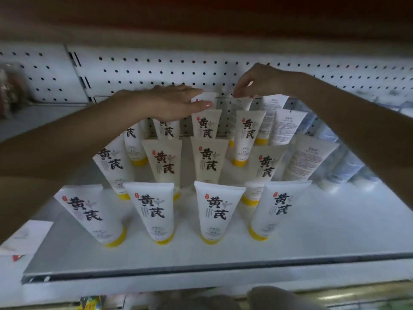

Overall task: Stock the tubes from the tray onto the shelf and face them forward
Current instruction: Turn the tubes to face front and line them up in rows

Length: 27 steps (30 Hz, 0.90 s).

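Spanning nearly the whole view, the white shelf [324,231] carried the tubes in rows, with a white pegboard panel [156,70] behind it. The tubes [154,211] stood on their yellow caps. The four at the front and most of those behind them showed their black characters forward. At the right end of the middle row, one tube [306,162] showed its fine-print back, as did two more [286,128] further back. Blurred bluish packs [348,162] lay just beside them on the right, and a white sheet [29,236] lay at the lower left.

The left hand [176,104] reached in flat, palm down, fingers straight and together over the back rows. The top edge of a back tube [204,98] showed between its thumb and fingers, though whether it gripped that edge could not be told. The right hand [254,83] hung above the rear right, its fingertips pinching the crimped top of a turned tube [242,106], which stood upright between forward-facing neighbours.
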### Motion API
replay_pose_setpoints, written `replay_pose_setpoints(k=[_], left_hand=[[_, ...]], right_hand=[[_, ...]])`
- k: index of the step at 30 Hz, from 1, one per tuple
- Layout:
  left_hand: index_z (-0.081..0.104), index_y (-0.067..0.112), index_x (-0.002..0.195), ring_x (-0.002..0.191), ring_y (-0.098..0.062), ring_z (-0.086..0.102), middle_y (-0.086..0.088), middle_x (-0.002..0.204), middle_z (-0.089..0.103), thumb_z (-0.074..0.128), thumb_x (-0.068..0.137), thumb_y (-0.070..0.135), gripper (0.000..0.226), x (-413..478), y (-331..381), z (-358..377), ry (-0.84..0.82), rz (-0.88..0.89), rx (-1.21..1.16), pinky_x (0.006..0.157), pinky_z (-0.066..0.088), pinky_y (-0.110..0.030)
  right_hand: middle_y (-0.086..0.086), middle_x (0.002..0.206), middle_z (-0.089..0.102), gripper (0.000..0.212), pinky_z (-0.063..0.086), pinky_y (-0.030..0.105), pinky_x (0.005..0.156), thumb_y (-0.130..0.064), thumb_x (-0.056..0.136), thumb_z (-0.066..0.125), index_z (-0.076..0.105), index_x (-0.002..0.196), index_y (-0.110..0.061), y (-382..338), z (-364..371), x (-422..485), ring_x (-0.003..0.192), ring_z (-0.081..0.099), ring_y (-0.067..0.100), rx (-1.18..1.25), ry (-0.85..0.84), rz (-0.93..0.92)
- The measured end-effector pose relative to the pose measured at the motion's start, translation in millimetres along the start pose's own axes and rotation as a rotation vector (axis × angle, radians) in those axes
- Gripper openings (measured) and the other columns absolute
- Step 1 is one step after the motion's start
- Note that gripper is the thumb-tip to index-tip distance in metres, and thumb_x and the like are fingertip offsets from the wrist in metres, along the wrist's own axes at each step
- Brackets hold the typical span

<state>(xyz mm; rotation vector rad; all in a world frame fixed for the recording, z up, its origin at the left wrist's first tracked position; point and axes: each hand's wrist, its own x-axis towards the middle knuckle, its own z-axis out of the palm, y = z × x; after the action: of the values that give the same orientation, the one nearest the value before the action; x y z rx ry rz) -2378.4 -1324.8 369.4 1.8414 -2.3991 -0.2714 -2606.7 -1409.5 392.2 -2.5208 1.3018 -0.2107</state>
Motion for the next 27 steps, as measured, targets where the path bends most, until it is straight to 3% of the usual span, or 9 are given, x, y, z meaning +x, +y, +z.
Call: replay_pose_setpoints(k=[3,6,11,13,16,20,23,27], left_hand=[[0.022,0.026,0.151,0.144,-0.022,0.019,-0.002,0.158,0.021,0.027,0.095,0.062,0.067,3,-3,4,-0.001,0.001,0.004,0.115,0.015,-0.038],[0.023,0.027,0.150,0.143,-0.024,0.021,-0.003,0.157,0.023,0.024,0.095,0.063,0.066,5,-4,4,-0.008,0.021,0.036,0.114,0.017,-0.040],[0.021,0.026,0.151,0.144,-0.023,0.018,-0.002,0.158,0.019,0.026,0.095,0.063,0.067,9,-4,4,-0.006,0.027,0.004,0.115,0.015,-0.038],[0.019,0.030,0.151,0.145,-0.020,0.017,0.001,0.159,0.018,0.025,0.092,0.067,0.070,12,-6,5,0.002,0.026,0.003,0.115,0.015,-0.038],[0.019,0.028,0.151,0.145,-0.021,0.017,0.000,0.159,0.018,0.026,0.092,0.067,0.071,16,-10,8,-0.011,0.022,-0.010,0.115,0.014,-0.038],[0.020,0.026,0.151,0.145,-0.022,0.016,-0.002,0.159,0.018,0.028,0.093,0.065,0.071,19,-12,12,-0.032,0.025,-0.023,0.115,0.014,-0.037],[0.020,0.028,0.151,0.144,-0.023,0.018,-0.002,0.158,0.019,0.026,0.091,0.070,0.074,21,-16,14,-0.034,0.009,-0.022,0.115,0.015,-0.039],[0.020,0.027,0.151,0.144,-0.023,0.017,-0.002,0.158,0.019,0.026,0.092,0.068,0.072,20,-18,15,-0.035,0.027,-0.024,0.115,0.014,-0.040]], right_hand=[[0.006,0.117,0.066,0.027,0.041,0.039,0.101,-0.037,0.082,0.071,0.072,0.100,-0.017,4,4,-3,0.115,0.057,0.023,-0.009,-0.027,-0.001],[0.002,0.121,0.063,0.033,0.038,0.032,0.100,-0.035,0.082,0.071,0.070,0.109,-0.016,6,0,-4,0.114,0.055,0.016,0.011,-0.062,-0.013],[-0.009,0.109,0.056,0.041,0.035,0.025,0.095,-0.033,0.082,0.071,0.065,0.119,-0.018,7,-8,-5,0.104,0.048,0.007,0.058,-0.114,0.001],[-0.013,0.114,0.056,0.040,0.033,0.021,0.095,-0.034,0.079,0.074,0.067,0.116,-0.021,9,-6,-3,0.108,0.048,0.004,0.068,-0.097,0.014],[-0.010,0.110,0.063,0.033,0.037,0.012,0.081,-0.030,0.077,0.077,0.071,0.107,-0.017,11,-1,2,0.102,0.055,0.005,0.128,-0.031,0.015],[0.004,0.097,0.071,0.025,0.045,0.017,0.079,-0.028,0.074,0.079,0.074,0.093,-0.012,11,5,8,0.088,0.060,0.010,0.115,0.083,0.014],[0.007,0.086,0.071,0.028,0.044,0.014,0.069,-0.031,0.073,0.080,0.075,0.090,-0.009,12,8,11,0.078,0.061,0.011,0.106,0.119,0.029],[0.005,0.086,0.069,0.023,0.040,0.011,0.065,-0.030,0.074,0.079,0.073,0.086,-0.011,10,10,15,0.082,0.061,0.013,0.028,0.165,0.015]])
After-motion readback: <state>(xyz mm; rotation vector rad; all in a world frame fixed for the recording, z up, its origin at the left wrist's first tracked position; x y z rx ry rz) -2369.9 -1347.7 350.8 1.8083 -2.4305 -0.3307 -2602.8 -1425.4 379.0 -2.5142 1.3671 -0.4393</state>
